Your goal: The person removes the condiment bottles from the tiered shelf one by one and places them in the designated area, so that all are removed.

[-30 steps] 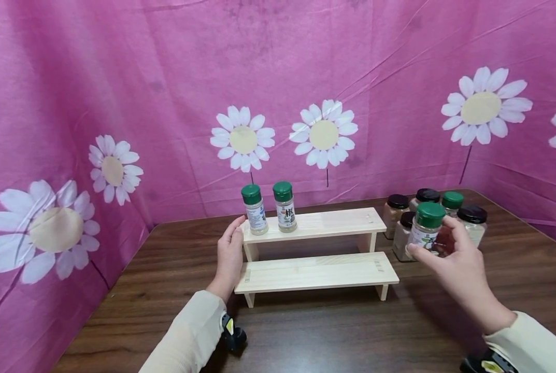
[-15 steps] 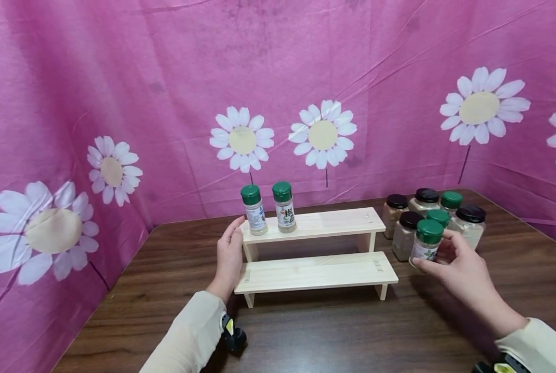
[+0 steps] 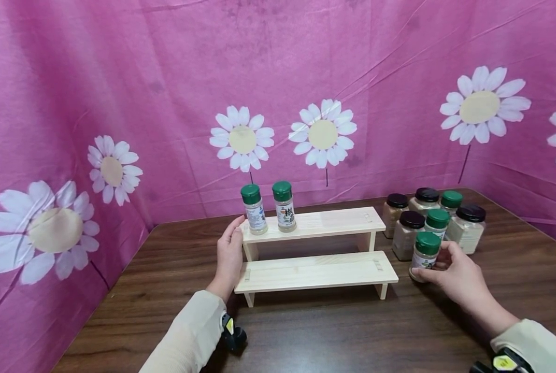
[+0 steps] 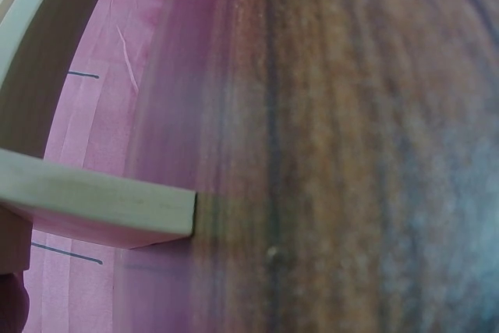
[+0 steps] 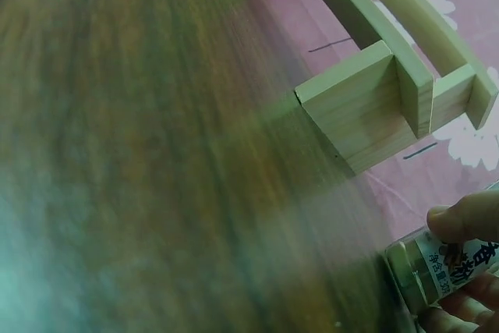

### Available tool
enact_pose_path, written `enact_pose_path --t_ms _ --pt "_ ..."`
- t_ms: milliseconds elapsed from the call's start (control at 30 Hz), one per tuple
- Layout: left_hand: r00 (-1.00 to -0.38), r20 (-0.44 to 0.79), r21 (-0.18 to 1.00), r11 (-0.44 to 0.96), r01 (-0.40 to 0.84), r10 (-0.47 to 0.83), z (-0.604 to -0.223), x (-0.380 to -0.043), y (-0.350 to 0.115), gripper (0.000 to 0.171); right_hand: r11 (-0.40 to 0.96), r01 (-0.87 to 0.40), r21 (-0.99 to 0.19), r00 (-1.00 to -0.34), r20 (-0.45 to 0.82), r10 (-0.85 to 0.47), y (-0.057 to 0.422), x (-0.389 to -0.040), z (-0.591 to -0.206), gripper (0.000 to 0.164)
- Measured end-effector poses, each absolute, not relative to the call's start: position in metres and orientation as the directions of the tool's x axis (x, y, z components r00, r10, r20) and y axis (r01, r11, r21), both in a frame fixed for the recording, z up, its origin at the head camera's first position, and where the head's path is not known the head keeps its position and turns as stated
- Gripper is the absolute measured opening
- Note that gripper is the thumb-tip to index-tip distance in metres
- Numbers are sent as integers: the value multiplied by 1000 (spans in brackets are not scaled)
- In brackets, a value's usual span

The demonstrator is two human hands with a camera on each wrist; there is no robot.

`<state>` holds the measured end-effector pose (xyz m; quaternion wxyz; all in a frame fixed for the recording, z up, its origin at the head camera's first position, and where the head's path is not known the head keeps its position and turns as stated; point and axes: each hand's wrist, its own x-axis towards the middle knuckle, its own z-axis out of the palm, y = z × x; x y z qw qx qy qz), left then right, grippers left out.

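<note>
My left hand [image 3: 230,254] holds the left end of a two-tier wooden spice rack [image 3: 338,223], thumb and fingers at the upper shelf's edge. Its fingers are mostly out of the left wrist view, where the rack's pale leg [image 4: 101,196] meets the table. With thumb and fingers, my right hand [image 3: 461,282] grips a green-capped spice jar [image 3: 425,256], upright at the table to the right of the rack. In the right wrist view, the jar's label [image 5: 460,259] shows between thumb and fingers. Two green-capped spice jars [image 3: 284,210] stand on the upper shelf's left half.
Behind the gripped jar, several jars cluster at the back right: black-capped ones [image 3: 405,238] and green-capped ones [image 3: 438,220]. The lower shelf [image 3: 315,272] is bare. A pink cloth [image 3: 175,103] with daisies hangs behind the brown wooden table [image 3: 305,336].
My right hand has lowered the green-capped jar toward the table and slightly nearer me, uncovering another green-capped jar behind it. My left hand stays at the rack.
</note>
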<state>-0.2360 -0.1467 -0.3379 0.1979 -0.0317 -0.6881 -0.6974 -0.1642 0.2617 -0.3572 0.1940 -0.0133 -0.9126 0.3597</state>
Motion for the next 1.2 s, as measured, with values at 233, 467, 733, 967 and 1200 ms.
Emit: enact_pose_path --t_ms 233,467,733,967,1200 --pt "-918 322 946 37 322 -233 -337 -235 -147 37 716 -120 -688 -928 334 166 262 -165 -360 61" --pt "-918 321 946 39 321 -234 -337 -235 -147 37 688 -120 -715 -948 289 136 262 -167 -358 74" --pt "-919 318 947 44 317 -233 -339 -236 -148 37 672 -188 -716 -923 363 129 260 -167 -327 84" --pt "-918 325 945 50 323 -228 -339 -237 -148 37 605 -248 -757 -877 441 192 252 -170 -288 80" --pt "-915 324 946 51 322 -238 -339 -237 -147 37 537 -309 -785 -868 463 178 227 -175 -256 73"
